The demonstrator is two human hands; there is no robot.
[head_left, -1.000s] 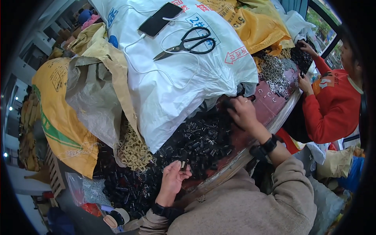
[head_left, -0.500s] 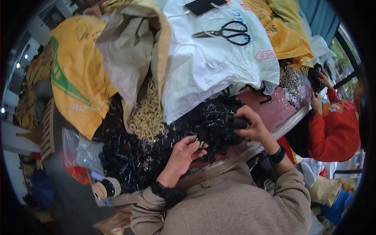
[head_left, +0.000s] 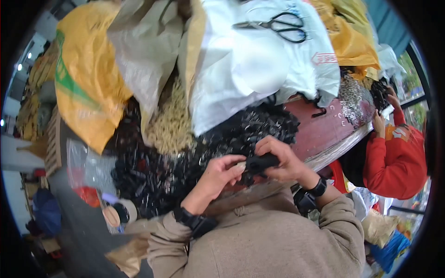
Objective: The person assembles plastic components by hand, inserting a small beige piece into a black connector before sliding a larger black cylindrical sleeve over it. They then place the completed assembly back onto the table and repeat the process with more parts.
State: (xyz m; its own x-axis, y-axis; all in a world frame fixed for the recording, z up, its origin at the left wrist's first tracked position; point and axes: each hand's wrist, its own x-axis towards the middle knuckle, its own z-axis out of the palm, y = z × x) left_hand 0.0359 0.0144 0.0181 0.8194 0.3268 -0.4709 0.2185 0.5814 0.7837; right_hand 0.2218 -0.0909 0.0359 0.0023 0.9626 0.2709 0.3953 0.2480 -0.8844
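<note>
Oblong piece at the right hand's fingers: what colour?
The oblong piece is black; head view.

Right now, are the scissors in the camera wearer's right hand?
No: the scissors lie on the white sack, while the right hand holds a black piece.

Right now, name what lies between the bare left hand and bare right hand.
The head view shows an oblong black piece, held in the right hand, its end close to the left hand.

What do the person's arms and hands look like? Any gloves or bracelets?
The left hand and right hand have no gloves. Black wristbands with dark boxy attachments circle both wrists. The greyish-brown knit sleeves look bunched up.
</note>
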